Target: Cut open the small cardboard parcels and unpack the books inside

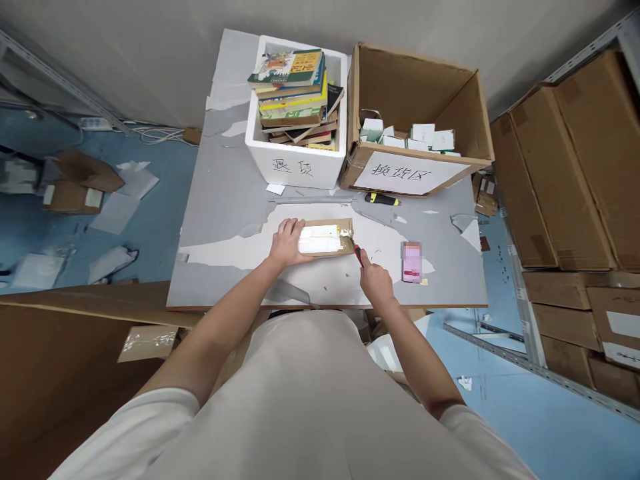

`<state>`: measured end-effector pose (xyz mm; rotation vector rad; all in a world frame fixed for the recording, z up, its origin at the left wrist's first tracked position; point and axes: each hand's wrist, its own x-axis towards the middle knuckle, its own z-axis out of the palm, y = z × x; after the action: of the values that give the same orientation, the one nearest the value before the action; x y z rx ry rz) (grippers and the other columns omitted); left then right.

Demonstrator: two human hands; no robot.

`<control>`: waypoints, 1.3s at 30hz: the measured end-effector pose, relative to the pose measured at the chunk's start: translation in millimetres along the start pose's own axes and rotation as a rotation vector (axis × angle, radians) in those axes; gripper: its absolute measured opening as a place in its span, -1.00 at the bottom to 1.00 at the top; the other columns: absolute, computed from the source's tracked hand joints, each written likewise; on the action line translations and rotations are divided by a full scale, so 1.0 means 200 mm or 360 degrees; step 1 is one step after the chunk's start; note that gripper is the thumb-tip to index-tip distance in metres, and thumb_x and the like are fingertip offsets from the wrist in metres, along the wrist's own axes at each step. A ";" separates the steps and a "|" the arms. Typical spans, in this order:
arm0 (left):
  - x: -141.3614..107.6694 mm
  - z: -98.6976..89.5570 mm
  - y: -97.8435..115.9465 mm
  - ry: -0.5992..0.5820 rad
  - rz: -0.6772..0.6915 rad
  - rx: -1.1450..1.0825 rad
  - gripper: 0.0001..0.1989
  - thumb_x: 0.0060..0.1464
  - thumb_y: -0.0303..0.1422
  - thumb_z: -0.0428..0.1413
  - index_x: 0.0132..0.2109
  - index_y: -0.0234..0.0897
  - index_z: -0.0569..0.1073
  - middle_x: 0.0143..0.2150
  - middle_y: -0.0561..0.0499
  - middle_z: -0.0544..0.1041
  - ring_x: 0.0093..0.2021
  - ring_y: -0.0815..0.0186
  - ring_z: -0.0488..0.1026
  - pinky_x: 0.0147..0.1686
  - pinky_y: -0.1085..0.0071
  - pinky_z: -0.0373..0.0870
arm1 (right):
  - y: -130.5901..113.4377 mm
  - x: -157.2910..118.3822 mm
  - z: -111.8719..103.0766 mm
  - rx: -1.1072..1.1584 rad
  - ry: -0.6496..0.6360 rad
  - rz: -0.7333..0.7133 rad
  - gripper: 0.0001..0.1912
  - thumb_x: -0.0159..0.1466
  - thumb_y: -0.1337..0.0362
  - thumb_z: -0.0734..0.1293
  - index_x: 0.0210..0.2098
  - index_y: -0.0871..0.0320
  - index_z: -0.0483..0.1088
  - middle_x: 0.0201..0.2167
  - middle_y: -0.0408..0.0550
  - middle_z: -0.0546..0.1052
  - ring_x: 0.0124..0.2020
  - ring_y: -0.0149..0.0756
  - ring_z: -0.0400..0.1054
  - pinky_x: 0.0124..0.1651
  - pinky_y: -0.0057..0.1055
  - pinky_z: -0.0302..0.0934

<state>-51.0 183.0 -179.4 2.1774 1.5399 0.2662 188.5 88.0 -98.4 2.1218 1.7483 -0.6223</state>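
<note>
A small cardboard box (326, 252) with a white label and shiny tape lies flat on the table, just in front of me. My left hand (287, 243) grips its left end, thumb along the near side and fingers over the top. In my right hand (376, 280) is a red and black utility knife (357, 252), held with its tip at the taped right end of the box. Whether the blade has gone into the tape is too small to tell. A phone with a pink screen (412, 263) lies to the right of my right hand.
A white foam box (295, 165) filled with stacked books stands at the back, beside a large open carton (420, 171) holding small white boxes. Before them lies a yellow and black cutter (382, 199). Shelved cartons (565, 173) stand right; a big open carton (75, 373) is at lower left.
</note>
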 end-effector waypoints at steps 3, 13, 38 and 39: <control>0.00 0.00 0.00 -0.0026 -0.0014 0.0011 0.13 -0.38 0.04 0.32 0.31 -0.24 0.07 0.27 -0.31 0.16 0.28 -0.21 0.02 0.05 -0.04 0.28 | -0.02 -0.01 -0.02 -0.0030 -0.0038 0.0004 -0.39 0.35 0.31 0.10 0.37 0.15 -0.07 -0.32 0.22 0.54 -0.28 -0.04 0.47 -0.19 -0.21 0.26; 0.00 0.04 -0.09 0.0038 0.0204 -0.0222 0.28 -0.44 0.14 0.32 0.36 -0.30 -0.02 0.38 -0.36 -0.04 0.38 -0.25 -0.18 0.26 -0.11 -0.03 | 0.24 -0.04 0.01 0.0758 0.0213 -0.0024 -0.34 0.33 0.17 0.14 0.37 0.07 -0.10 -0.24 0.04 0.56 -0.33 -0.20 0.46 -0.21 -0.26 0.30; -0.23 0.20 -0.21 0.0163 -0.0978 -0.0993 -0.48 -0.01 0.10 0.04 -0.46 -0.31 0.54 -0.52 -0.02 0.52 -0.38 0.23 0.47 -0.38 0.40 0.33 | 0.12 0.41 0.40 0.2588 0.0154 -0.0093 -0.56 0.08 -0.03 0.37 -0.17 0.07 0.23 -0.41 -0.22 0.44 -0.46 -0.45 0.33 -0.35 -0.42 0.29; -0.22 0.21 -0.21 0.0141 -0.1029 -0.0955 -0.48 -0.02 0.10 0.04 -0.51 -0.30 0.51 -0.54 -0.02 0.50 -0.38 0.22 0.46 -0.38 0.39 0.32 | 0.11 0.41 0.41 0.2579 0.0148 -0.0072 -0.56 0.07 -0.03 0.37 -0.19 0.08 0.24 -0.42 -0.23 0.44 -0.48 -0.45 0.32 -0.36 -0.43 0.28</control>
<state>-84.8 143.1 -232.2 1.1638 1.8220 0.5262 213.0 110.5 -211.9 2.8717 1.3122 -2.6020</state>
